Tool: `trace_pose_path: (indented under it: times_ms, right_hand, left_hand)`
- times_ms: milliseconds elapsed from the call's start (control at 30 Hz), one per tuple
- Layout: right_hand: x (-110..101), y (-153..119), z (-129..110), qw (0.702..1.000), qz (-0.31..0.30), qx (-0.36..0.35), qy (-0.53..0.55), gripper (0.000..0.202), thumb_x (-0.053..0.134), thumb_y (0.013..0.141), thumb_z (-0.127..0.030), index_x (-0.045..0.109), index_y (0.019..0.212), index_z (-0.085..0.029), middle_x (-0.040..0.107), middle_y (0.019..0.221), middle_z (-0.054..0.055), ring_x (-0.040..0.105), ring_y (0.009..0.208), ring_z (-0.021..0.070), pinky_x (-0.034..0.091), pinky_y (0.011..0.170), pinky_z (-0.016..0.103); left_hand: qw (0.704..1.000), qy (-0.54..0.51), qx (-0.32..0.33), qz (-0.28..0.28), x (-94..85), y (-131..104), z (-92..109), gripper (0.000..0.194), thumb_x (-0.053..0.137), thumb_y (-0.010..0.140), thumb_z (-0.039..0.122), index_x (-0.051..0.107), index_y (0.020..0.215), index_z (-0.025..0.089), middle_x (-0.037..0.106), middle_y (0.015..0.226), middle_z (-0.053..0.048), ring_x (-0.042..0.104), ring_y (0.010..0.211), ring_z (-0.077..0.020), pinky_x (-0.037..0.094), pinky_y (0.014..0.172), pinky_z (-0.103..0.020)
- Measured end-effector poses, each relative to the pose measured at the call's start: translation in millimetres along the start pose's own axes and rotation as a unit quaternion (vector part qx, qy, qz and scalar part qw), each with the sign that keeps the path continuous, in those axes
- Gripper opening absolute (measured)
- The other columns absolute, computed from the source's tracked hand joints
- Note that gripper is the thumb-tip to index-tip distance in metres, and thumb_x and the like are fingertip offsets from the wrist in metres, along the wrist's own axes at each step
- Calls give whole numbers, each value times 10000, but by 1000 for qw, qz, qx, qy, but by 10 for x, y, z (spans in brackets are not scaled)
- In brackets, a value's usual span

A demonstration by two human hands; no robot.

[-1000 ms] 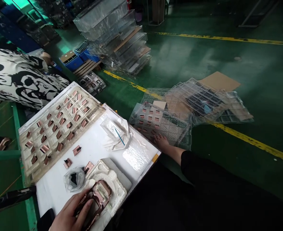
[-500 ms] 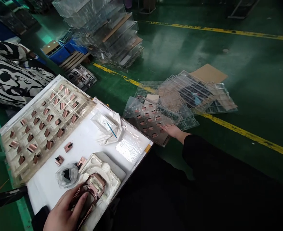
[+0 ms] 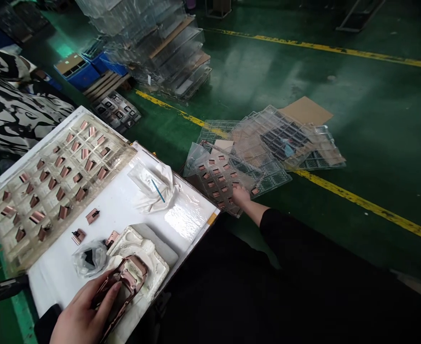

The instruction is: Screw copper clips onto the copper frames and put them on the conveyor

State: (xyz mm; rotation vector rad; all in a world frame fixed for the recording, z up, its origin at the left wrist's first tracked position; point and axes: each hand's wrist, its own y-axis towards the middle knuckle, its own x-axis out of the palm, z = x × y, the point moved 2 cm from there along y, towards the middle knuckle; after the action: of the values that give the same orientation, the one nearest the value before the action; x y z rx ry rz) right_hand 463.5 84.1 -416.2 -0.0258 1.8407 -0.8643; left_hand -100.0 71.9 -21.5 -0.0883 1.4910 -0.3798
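My left hand [image 3: 88, 308] is wrapped round a copper-coloured frame part [image 3: 133, 277], which rests against a white block-shaped fixture [image 3: 156, 258] at the table's near edge. Out to the right, my right hand [image 3: 241, 196] is over the near right side of a lower tray [image 3: 210, 191] of small copper pieces; its fingertips are too small to make out. Two loose copper pieces with black bits, one [image 3: 92, 216] and another [image 3: 78, 236], lie on the white tabletop [image 3: 120, 205]. Beside the fixture is a clear plastic bag [image 3: 89, 259] with something dark inside.
A large tray [image 3: 27, 191] holds several copper pieces on the table's left. A white cloth [image 3: 160, 191] with a blue-green stick lies near the far edge. Clear trays and cardboard [image 3: 305, 111] spread over the floor. A person's patterned sleeve [image 3: 13, 105] is at left.
My right hand has moved left and inward over the lower tray, its fingers now bent down. A copper piece now shows to the right of that hand. The whole view has shifted slightly.
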Motion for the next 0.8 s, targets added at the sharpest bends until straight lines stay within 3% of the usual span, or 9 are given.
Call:
trace_pose_path:
  times_ms: [133, 267, 467, 600, 800]
  right_hand:
    - [192, -97, -209, 998, 19, 44, 31, 497, 756, 1088, -452, 643, 1502, -201, 621, 1552, 149, 674, 1339, 329, 619, 1117, 560]
    - [233, -102, -258, 997, 22, 53, 43, 570, 765, 1078, -453, 600, 1568, -214, 534, 1661, 155, 585, 1468, 378, 540, 1206, 637]
    - [169, -118, -164, 999, 10, 25, 26, 574, 777, 1070, -441, 606, 1563, -199, 531, 1664, 165, 575, 1480, 382, 527, 1221, 635]
    - [239, -209, -113, 1000, -3, 20, 10, 595, 774, 1070, -449, 590, 1586, -215, 492, 1703, 158, 531, 1525, 398, 485, 1253, 666]
    - [298, -428, 59, 1000, -1, -24, 8, 578, 771, 1073, -449, 599, 1573, -214, 522, 1677, 155, 563, 1493, 384, 513, 1232, 648]
  left_hand:
    - [1000, 2, 5, 11, -9, 6, 10, 510, 606, 998, 696, 828, 1221, 295, 889, 1148, -59, 869, 1000, -309, 707, 849, -328]
    - [1000, 10, 0, 11, -13, -2, 28, 498, 612, 1007, 681, 819, 1238, 291, 888, 1158, -55, 868, 1002, -297, 699, 853, -318]
    - [999, 13, 1, 33, -14, -12, 66, 465, 611, 1012, 660, 818, 1246, 316, 892, 1093, -46, 872, 968, -286, 684, 764, -306]
    - [999, 8, -2, 46, -26, -7, 104, 460, 620, 1001, 669, 819, 1243, 332, 890, 1056, -38, 864, 879, -279, 670, 715, -310]
    - [999, -2, -3, 42, -7, -27, 15, 474, 643, 984, 692, 791, 1297, 369, 877, 1112, -4, 774, 621, -223, 634, 609, -322]
